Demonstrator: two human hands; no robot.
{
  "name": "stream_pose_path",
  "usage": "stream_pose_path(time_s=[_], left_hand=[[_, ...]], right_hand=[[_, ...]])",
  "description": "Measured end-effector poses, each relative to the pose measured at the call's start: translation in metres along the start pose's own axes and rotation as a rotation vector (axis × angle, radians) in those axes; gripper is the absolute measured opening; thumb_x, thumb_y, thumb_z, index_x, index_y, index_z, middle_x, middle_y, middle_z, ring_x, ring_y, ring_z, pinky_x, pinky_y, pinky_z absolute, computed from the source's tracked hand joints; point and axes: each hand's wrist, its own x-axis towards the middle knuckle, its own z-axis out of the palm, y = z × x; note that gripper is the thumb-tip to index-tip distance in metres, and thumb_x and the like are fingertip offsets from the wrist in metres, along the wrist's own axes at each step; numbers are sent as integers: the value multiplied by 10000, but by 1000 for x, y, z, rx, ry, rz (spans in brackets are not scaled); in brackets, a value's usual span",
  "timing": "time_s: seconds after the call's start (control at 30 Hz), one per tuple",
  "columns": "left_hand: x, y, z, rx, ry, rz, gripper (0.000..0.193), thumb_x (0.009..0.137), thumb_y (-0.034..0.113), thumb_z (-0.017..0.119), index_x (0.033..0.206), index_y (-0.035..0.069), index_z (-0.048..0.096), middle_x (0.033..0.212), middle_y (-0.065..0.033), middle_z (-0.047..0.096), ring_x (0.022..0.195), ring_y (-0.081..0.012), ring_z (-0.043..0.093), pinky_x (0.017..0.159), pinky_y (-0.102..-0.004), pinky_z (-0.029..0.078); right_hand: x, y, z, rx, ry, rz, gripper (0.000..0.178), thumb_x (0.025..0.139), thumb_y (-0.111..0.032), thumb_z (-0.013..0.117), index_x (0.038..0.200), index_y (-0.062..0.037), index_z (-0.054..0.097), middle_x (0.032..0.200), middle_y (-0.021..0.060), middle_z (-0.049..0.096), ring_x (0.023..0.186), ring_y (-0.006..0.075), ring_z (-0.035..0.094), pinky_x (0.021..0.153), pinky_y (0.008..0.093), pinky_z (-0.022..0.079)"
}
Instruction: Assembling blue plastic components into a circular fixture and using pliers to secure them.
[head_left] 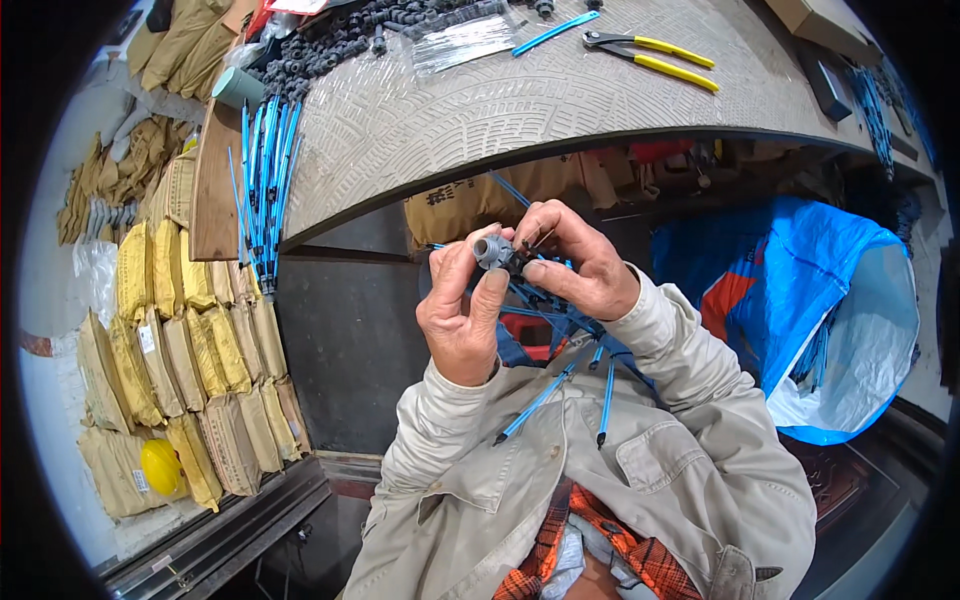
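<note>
In front of my chest, my left hand (460,315) pinches a grey threaded fitting (491,250) between thumb and fingers, its round open end tipped up. My right hand (585,262) closes on a small black connector (522,258) pressed against the fitting's side. Whether the two parts are joined cannot be made out. A thin strand shows near the right fingertips. Below both hands lies a bunch of blue rods with black ends (608,400), spread over my lap and partly hidden by my hands.
Ahead is a table with a textured grey top (420,140). On it lie yellow-handled pliers (660,62), a blue strip (556,33), dark fittings (320,60) and blue rods (268,180) over the left edge. A blue bag (800,290) stands right; stacked packages (190,340) stand left.
</note>
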Motion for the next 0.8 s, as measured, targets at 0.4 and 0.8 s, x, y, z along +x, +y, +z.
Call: stream_pose_path(time_s=[0.4, 0.8], left_hand=[[1, -12, -8, -206, 175, -168, 302, 791, 73, 647, 1068, -30, 585, 996, -122, 608, 847, -159, 550, 816, -233, 408], [-4, -18, -13, -212, 92, -153, 346, 860, 174, 597, 1129, -35, 536, 1032, -160, 610, 918, -182, 569, 878, -261, 412]], right_hand=[[-18, 7, 16, -746, 226, -339, 307, 751, 21, 610, 1056, 9, 572, 837, 78, 564, 639, 157, 504, 576, 244, 423], [3, 17, -25, -603, -63, -477, 314, 758, -26, 604, 1071, -10, 581, 760, 52, 559, 514, 149, 488, 444, 255, 409]])
